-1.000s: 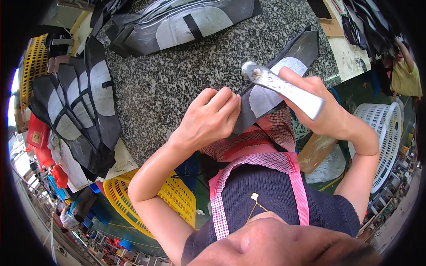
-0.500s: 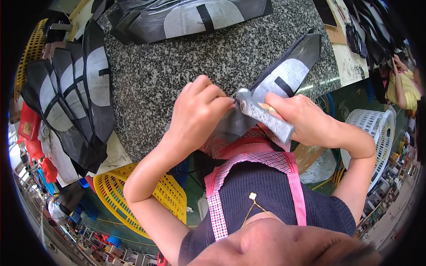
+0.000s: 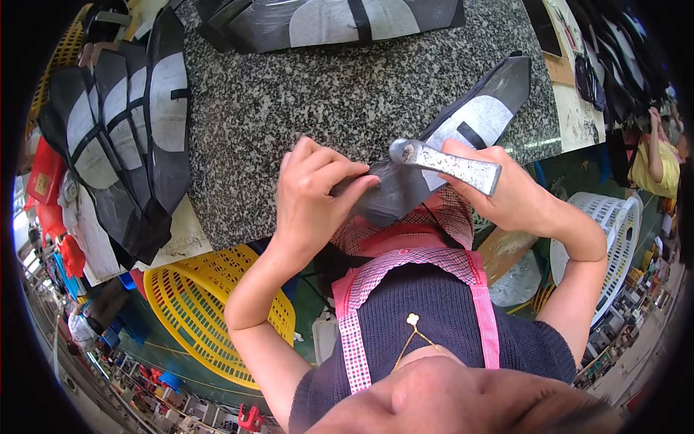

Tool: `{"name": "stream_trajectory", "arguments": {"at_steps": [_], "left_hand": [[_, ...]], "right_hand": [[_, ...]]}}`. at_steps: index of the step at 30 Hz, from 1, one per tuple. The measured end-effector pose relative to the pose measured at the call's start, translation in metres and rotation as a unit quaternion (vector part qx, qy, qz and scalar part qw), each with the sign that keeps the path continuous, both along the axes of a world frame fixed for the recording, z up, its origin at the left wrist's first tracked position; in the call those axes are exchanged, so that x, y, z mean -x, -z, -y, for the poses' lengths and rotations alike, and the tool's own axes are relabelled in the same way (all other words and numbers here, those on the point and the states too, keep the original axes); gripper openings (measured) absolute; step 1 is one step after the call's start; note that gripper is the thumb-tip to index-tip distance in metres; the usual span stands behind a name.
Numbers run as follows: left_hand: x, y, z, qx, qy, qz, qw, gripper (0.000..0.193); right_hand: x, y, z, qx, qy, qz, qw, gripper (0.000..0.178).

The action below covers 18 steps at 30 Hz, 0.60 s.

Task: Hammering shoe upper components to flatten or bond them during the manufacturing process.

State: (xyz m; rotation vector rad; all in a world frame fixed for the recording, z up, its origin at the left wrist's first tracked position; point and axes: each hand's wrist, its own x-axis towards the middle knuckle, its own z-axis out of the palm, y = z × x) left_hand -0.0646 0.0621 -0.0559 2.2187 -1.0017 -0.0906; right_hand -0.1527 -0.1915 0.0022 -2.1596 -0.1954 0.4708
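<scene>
I note left grip [image 3: 311,189] pinching the dark panel's [image 3: 507,85] left edge, presumably steadying it against the worktop [image 3: 260,130]; right grip [image 3: 506,192] clasps a hammer [image 3: 452,165] above.

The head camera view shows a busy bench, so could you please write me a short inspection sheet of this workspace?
Surface: speckled stone slab, grey and black.
Job's things: dark panel with a pale patch and black strip; metal hammer head above it.
Clutter: fanned pile of similar panels at left; another pile at the far edge.
Hands: right hand holds the hammer; left hand is at the panel's left end, its grip unclear.
Cables: none clearly made out.
Surroundings: yellow basket at lower left, white basket at right, person in a yellow top beyond.
</scene>
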Motion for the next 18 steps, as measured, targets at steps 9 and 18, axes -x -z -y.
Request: {"name": "stream_trajectory", "arguments": {"at_steps": [9,18], "left_hand": [[0.023,0.005,0.002,0.022,-0.011,0.103,0.994,0.015],[0.029,0.000,0.007,-0.041,0.057,0.242,0.968,0.011]], "right_hand": [[-0.005,0.000,-0.006,0.050,-0.041,0.018,0.998,0.022],[-0.010,-0.003,-0.010,0.031,-0.015,0.028,0.999,0.023]]}}
